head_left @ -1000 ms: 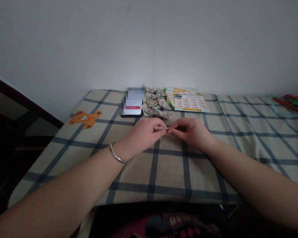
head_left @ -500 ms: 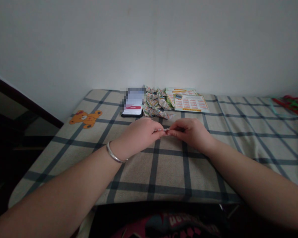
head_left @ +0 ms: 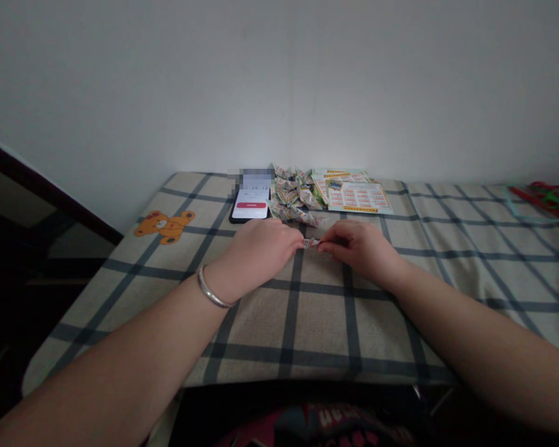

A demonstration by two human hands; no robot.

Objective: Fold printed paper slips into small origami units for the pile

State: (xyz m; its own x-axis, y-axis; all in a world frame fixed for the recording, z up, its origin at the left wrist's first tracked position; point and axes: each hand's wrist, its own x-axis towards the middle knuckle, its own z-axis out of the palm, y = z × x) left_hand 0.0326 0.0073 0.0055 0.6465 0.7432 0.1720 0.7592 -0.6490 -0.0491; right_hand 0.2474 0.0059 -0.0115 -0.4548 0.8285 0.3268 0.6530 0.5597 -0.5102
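Observation:
A small piece of folded printed paper (head_left: pixel 311 243) is stretched between my two hands, just above the checked tablecloth. My left hand (head_left: pixel 266 248), with a silver bangle (head_left: pixel 209 290) at its wrist, pinches the paper's left end. At the right end, the thumb and fingers of my right hand (head_left: pixel 361 249) are closed on it. Most of the paper's ends is hidden by the fingertips. Just beyond the hands lie several folded paper pieces (head_left: pixel 302 197) with similar print.
A phone (head_left: pixel 250 202) with a lit screen lies left of the folded pieces. Printed sheets (head_left: pixel 358 195) overlap on their right. A bear cut-out (head_left: pixel 165 226) is at the left on the tablecloth (head_left: pixel 317 335). Red and green items (head_left: pixel 547 198) sit far right, and a wall (head_left: pixel 279 81) stands behind.
The hands have drawn slightly apart, and more of the paper shows between them. My left hand has turned a little, hiding its thumb. The view has shifted slightly.

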